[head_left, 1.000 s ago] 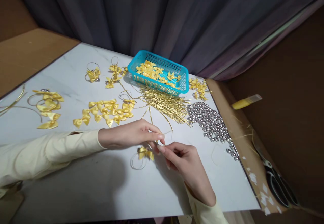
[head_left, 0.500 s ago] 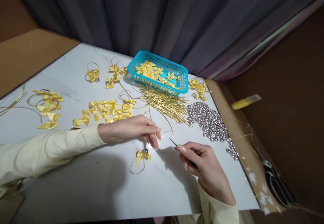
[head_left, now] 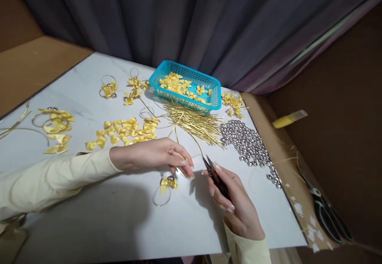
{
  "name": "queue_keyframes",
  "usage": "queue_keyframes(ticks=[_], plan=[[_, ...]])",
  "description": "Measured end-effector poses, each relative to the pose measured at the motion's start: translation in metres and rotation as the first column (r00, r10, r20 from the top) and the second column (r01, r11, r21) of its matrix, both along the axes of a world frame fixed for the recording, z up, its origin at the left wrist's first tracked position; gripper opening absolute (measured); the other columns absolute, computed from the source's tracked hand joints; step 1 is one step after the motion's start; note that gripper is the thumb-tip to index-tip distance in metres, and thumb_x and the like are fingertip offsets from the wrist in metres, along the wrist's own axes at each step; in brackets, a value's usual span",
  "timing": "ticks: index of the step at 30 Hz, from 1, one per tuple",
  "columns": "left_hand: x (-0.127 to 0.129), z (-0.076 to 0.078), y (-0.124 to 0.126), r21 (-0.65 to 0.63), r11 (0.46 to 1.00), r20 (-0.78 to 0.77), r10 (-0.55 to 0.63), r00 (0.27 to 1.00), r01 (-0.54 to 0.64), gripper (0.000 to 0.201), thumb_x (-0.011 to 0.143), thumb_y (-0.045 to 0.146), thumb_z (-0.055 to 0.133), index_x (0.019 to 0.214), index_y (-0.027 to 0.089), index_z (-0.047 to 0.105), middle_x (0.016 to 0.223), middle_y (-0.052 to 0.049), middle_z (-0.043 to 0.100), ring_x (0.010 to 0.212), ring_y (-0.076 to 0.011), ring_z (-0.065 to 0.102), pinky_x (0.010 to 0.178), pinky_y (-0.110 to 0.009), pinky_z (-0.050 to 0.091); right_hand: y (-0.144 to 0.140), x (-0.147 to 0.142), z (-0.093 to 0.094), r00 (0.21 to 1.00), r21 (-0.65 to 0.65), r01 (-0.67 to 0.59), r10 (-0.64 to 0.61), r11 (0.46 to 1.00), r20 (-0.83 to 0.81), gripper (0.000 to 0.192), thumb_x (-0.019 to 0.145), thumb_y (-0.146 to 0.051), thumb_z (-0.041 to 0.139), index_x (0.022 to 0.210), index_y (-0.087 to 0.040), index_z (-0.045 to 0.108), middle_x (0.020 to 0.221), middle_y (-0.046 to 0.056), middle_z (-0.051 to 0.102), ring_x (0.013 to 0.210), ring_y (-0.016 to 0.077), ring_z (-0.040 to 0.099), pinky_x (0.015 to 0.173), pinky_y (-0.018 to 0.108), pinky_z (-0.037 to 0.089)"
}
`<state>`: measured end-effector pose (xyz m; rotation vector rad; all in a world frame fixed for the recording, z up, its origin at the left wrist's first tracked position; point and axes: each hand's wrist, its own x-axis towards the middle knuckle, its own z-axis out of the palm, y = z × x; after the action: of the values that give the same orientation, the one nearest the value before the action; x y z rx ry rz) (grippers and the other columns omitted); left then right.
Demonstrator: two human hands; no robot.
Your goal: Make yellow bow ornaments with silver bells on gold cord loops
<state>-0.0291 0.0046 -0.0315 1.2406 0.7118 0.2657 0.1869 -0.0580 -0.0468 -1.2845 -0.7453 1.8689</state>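
In my right hand are black thread snips, their two pointed blades apart and aimed up and left. Their tips are at the end of a gold cord running down from the pile. My left hand is closed, with a bit of yellow ribbon showing between its fingers; the rest of that piece is hidden. A fine thread stretches from these fingers toward the snips. Just below my left hand lies a finished-looking yellow bow with a silver bell and a cord loop.
A blue basket of yellow bows stands at the back. Before it lie gold cords, with silver bells to the right. Loose bows and looped bows lie left. Scissors and a yellow tube are far right.
The snips have turned more upright and now show both blades apart, with their tips up at the cord's end. My left hand has shifted slightly right and down.
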Motion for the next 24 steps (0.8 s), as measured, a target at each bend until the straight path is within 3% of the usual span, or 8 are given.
queue_keyframes(ticks=[7,11,15,24], plan=[[-0.001,0.002,0.001,0.220,0.975,-0.218,0.026,0.976,0.023,0.027,0.086,0.035,0.055,0.095,0.015,0.070,0.095,-0.006,0.072,0.088,-0.0173,0.064,0.076,-0.023,0.045,-0.008,0.000,0.006,0.991,0.032,-0.108,0.105,0.994,0.087,0.031,0.084,-0.039,0.061,0.072,-0.010,0.060,0.051,0.000,0.059,0.029,-0.0034,0.022,0.033,0.015,0.004],[-0.001,0.001,-0.001,0.189,0.982,-0.117,0.039,0.992,-0.017,0.025,0.088,0.031,0.052,0.103,0.015,0.064,0.091,-0.005,0.071,0.078,-0.0143,0.063,0.071,-0.023,0.047,-0.006,-0.004,0.004,0.986,0.031,-0.121,0.116,0.992,0.123,0.033,0.081,-0.041,0.063,0.069,-0.011,0.058,0.052,0.000,0.060,0.029,-0.0026,0.022,0.033,0.016,0.004],[-0.001,0.002,-0.007,0.178,0.983,-0.079,0.071,0.994,-0.056,0.020,0.089,0.027,0.048,0.107,0.018,0.046,0.083,-0.003,0.067,0.070,-0.0131,0.060,0.065,-0.023,0.046,-0.005,-0.010,0.003,0.986,0.045,-0.117,0.111,0.992,0.124,0.034,0.081,-0.043,0.063,0.068,-0.011,0.058,0.051,-0.001,0.059,0.029,-0.0024,0.021,0.033,0.016,0.004],[-0.002,0.004,-0.015,0.219,0.976,-0.052,-0.004,0.999,0.015,0.028,0.088,0.019,0.046,0.113,0.023,0.034,0.078,0.001,0.064,0.069,-0.0130,0.058,0.066,-0.024,0.046,-0.003,-0.013,0.003,0.977,0.048,-0.192,0.186,0.980,0.101,0.033,0.082,-0.042,0.062,0.070,-0.011,0.059,0.053,-0.001,0.061,0.029,-0.0024,0.023,0.033,0.017,0.006]])
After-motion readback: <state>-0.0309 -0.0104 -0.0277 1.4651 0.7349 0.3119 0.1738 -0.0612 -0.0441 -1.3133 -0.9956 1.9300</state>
